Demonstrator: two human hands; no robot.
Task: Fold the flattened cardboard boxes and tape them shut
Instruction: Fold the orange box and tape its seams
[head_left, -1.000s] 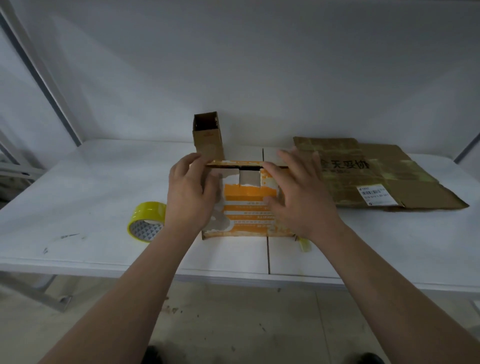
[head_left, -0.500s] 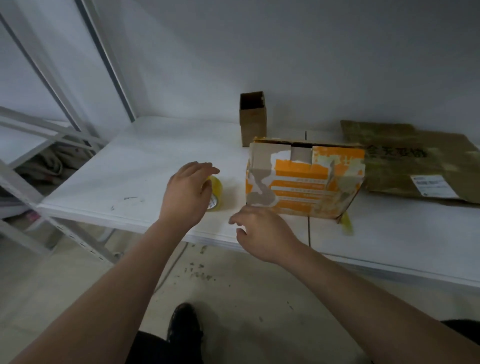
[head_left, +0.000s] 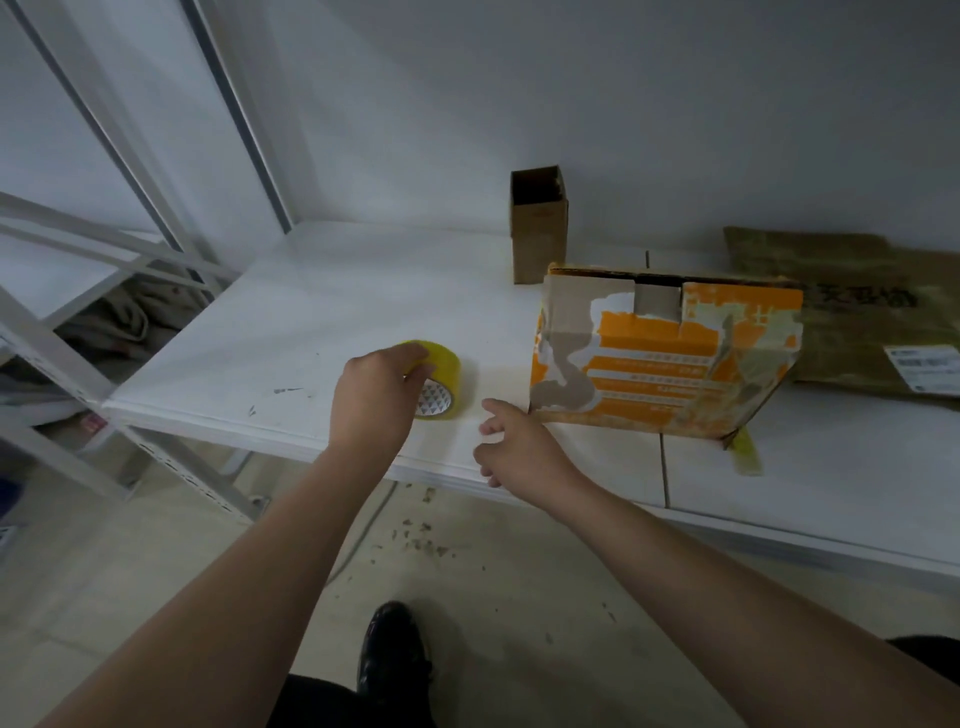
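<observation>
Orange box (head_left: 660, 364), open-topped brown box (head_left: 540, 234) behind it, tape roll (head_left: 442, 375) under left hand (head_left: 374, 402)

You are looking down at a white desk (head_left: 322, 312) that is sitting against a plain pale wall (head_left: 571, 93). A white metal rack (head_left: 57, 353) is standing just to your left, crumpled cloth (head_left: 130, 317) lying inside it. Dark specks (head_left: 421, 540) are littering the pale floor (head_left: 519, 597) below.
</observation>
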